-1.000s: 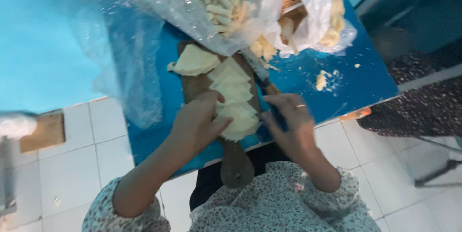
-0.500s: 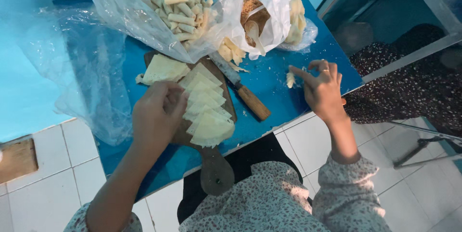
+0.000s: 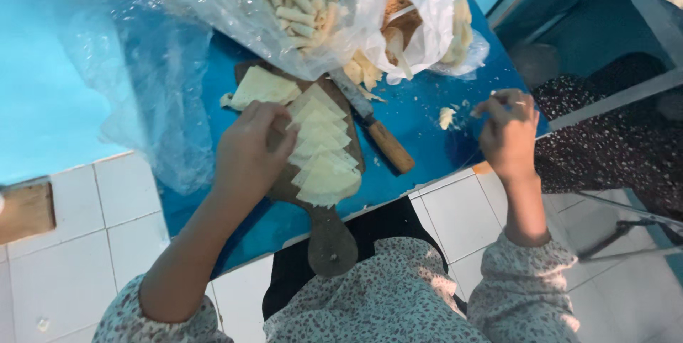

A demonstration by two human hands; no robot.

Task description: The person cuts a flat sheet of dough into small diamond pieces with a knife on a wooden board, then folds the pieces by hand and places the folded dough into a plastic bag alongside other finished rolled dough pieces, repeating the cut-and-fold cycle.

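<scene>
Fanned dough squares (image 3: pixel 321 152) lay on the wooden board (image 3: pixel 313 193) at the blue counter's (image 3: pixel 427 119) near edge, left hand (image 3: pixel 249 149) curled flat beside them; right hand (image 3: pixel 506 129), having released the knife (image 3: pixel 373 129), had moved to the right edge, pinching a scrap.

My blue bench (image 3: pixel 441 136) fills the upper middle of the frame. On it I see a wooden board (image 3: pixel 324 193), a wooden-handled knife (image 3: pixel 377 133) right of it, clear plastic bags (image 3: pixel 235 8) above, and a crumb (image 3: pixel 446 117).
</scene>
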